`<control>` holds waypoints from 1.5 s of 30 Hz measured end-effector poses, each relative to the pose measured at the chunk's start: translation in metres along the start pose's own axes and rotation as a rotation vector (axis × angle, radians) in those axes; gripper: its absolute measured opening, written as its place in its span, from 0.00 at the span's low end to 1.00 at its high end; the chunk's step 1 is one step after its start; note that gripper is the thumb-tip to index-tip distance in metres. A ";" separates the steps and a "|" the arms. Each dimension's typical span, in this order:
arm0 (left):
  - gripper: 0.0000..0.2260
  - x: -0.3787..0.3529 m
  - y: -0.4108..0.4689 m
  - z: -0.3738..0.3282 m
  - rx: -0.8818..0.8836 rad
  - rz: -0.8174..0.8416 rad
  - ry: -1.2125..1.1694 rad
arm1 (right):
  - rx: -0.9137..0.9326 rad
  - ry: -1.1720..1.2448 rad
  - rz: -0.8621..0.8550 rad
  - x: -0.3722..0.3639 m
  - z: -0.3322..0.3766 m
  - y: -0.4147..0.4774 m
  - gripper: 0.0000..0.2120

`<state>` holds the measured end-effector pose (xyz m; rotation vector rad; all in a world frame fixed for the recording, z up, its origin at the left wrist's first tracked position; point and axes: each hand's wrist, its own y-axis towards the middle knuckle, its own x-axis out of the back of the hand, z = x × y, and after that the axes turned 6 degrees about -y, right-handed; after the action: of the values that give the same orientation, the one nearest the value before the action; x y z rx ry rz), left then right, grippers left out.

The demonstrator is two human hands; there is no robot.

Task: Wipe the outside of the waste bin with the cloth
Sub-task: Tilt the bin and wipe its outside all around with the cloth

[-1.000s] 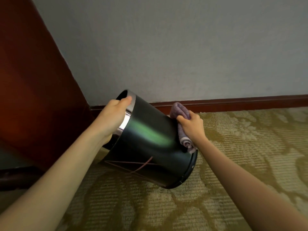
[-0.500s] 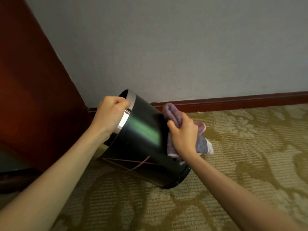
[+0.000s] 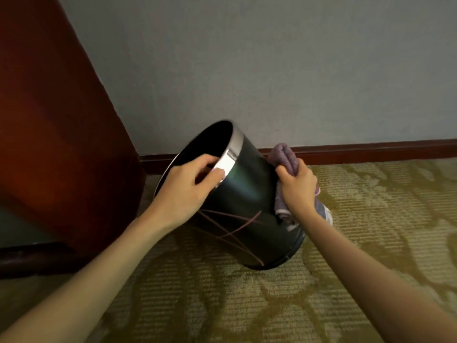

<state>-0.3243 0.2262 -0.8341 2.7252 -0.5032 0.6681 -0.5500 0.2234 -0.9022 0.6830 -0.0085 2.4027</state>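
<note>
A dark round waste bin [image 3: 249, 194] with a shiny metal rim band and thin reddish lines on its side is tilted to the left, its base edge on the carpet. My left hand [image 3: 188, 189] grips the rim, fingers curled over the metal band into the opening. My right hand [image 3: 299, 189] is closed on a bunched purple cloth [image 3: 284, 157] and presses it against the bin's right outer side. Part of the cloth hangs below and behind that hand.
A reddish-brown wooden panel [image 3: 57, 134] stands close on the left. A grey wall [image 3: 272, 70] with a dark red skirting board [image 3: 371, 151] runs behind the bin. Patterned olive carpet [image 3: 247, 305] covers the floor.
The bin has turned so its open mouth now shows more toward me. My left hand shifted along the rim. My right hand with the cloth slid along the bin's right side.
</note>
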 end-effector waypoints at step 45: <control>0.23 0.018 0.029 -0.003 0.335 -0.388 0.168 | 0.049 -0.196 -0.074 -0.015 0.005 -0.062 0.15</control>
<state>-0.3220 0.1967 -0.8174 2.9070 0.1935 0.9283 -0.5024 0.2635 -0.9149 0.9233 -0.0054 2.2634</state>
